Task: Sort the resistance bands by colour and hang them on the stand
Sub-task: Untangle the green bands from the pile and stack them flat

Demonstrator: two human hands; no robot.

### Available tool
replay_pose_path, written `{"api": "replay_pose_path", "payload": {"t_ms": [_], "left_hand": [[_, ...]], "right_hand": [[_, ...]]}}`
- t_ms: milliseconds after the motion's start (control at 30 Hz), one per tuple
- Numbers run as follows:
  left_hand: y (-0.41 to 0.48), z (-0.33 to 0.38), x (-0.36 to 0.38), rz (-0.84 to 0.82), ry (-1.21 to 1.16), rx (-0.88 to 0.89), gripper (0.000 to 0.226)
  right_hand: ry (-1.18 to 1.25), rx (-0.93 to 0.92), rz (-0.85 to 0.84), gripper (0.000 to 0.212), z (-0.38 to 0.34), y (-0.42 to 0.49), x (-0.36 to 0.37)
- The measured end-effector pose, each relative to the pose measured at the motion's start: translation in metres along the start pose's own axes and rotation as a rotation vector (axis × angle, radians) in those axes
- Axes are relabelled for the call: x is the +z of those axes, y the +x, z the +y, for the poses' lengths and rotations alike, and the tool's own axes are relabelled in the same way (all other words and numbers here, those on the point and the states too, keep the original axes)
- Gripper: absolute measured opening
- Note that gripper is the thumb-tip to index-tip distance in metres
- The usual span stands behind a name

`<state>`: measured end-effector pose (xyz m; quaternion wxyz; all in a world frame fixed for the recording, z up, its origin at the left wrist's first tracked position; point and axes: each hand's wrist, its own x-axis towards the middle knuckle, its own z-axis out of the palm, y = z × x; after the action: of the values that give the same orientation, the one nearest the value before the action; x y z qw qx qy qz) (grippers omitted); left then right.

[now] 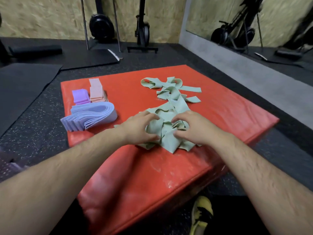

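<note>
A tangled heap of pale green resistance bands sprawls over the middle of a red padded block. My left hand and my right hand both sit on the near end of the heap, fingers curled round the green bands from either side. At the block's left edge lie three sorted stacks: folded lilac-blue bands, a small purple stack and a peach-pink stack. No hanging stand can be made out.
The red block stands on dark speckled rubber flooring. Black mats lie to the left. Gym machines stand against the far chipboard wall, and a mirror runs along the right. A yellow shoe shows below the block.
</note>
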<state>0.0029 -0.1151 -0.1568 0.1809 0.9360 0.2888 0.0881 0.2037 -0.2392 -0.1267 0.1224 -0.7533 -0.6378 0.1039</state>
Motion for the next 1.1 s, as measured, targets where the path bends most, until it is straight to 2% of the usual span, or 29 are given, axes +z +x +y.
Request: {"api": "replay_pose_path", "payload": {"t_ms": [100,233,300,400,467,533,700,900,967,1033,1100], "left_hand": [[0.002,0.007,0.008,-0.046,-0.041,-0.062,0.077],[0.007,0.010,0.015,0.020,-0.082,-0.219,0.079],[0.009,0.011,0.016,0.036,-0.117,-0.293,0.078],[0.012,0.010,0.017,0.030,-0.120,-0.303,0.072],[0.011,0.011,0.018,0.083,-0.034,-0.272,0.064],[0.011,0.013,0.015,0.162,0.003,-0.217,0.053],[0.012,0.033,-0.015,0.440,-0.357,-0.072,0.022],[0.007,0.055,-0.041,0.548,-0.653,-0.014,0.020],[0.008,0.058,-0.048,0.598,-0.759,0.024,0.021],[0.008,0.062,-0.056,0.640,-0.832,0.059,0.024],[0.006,0.063,-0.060,0.736,-0.773,0.061,0.023]], "right_hand": [[-0.021,-0.007,-0.100,0.048,0.006,-0.007,0.000],[-0.002,-0.020,-0.091,0.051,0.007,-0.002,0.001],[-0.018,-0.022,-0.097,0.046,0.005,0.002,0.001],[-0.081,-0.049,-0.101,0.029,0.003,0.009,0.005],[-0.015,-0.038,-0.034,0.015,0.001,0.013,0.005],[0.153,0.002,0.088,0.007,0.000,0.017,0.001],[0.451,-0.011,0.403,0.007,-0.008,0.028,-0.020],[0.811,-0.093,0.856,0.006,-0.045,0.027,-0.065],[0.843,-0.128,0.859,0.006,-0.056,0.026,-0.073],[0.828,-0.168,0.773,0.005,-0.063,0.024,-0.074],[0.785,-0.193,0.709,0.004,-0.068,0.023,-0.069]]}}
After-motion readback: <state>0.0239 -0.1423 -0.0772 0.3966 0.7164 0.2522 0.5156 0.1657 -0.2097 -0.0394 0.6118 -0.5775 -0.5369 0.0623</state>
